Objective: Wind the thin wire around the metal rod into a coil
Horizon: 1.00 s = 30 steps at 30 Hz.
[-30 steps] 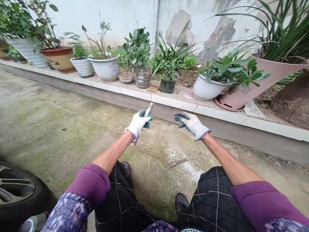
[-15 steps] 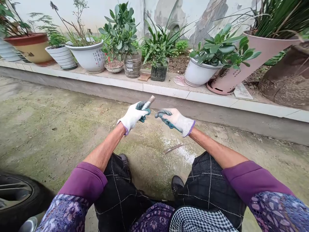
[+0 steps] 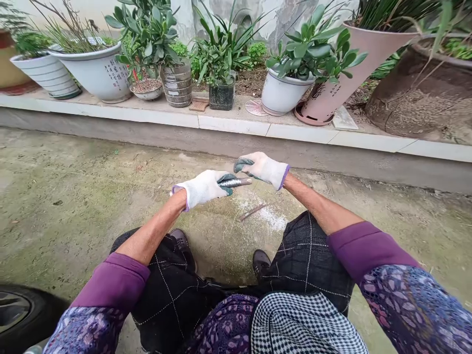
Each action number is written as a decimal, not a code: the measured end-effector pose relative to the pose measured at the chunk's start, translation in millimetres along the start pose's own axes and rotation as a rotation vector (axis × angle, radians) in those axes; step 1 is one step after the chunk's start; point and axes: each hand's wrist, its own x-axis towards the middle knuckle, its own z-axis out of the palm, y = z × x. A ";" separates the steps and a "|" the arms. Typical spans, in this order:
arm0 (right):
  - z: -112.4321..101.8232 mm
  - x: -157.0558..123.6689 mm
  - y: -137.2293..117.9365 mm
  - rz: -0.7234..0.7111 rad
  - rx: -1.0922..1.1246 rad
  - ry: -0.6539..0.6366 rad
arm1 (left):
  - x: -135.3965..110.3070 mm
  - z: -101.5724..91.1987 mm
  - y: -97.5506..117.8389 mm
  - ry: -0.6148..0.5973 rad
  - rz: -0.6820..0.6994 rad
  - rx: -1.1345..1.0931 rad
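A gloved left hand, fingers wrapped around a stick above the ground, apparently leaves its tip jutting free near the right hand, whose fingers curl inward, though whether they pinch anything cannot be told.

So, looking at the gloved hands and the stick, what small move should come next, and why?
Perhaps pass the right hand around the stick: the left hand grips it, silvery winding covers part of it beside a bare end, and the right hand is curled near that end. Whether its fingers hold anything cannot be made out.
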 end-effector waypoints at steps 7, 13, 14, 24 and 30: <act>16.6 -9.2 -15.2 0.181 0.199 -0.104 | 10.3 -4.9 -12.2 0.256 -0.050 -0.063; 15.1 -20.9 -32.8 0.027 0.035 -0.101 | 24.8 -1.9 -30.5 0.222 -0.217 0.458; 11.5 -22.2 -33.0 0.017 0.003 -0.088 | 24.1 -0.1 -30.6 0.181 -0.236 0.519; 9.3 2.2 13.6 0.005 0.068 0.019 | 1.0 6.6 3.0 0.036 0.001 0.418; 38.5 -4.1 -7.9 0.003 -0.008 -0.108 | 3.3 -14.8 -16.5 0.184 -0.152 0.413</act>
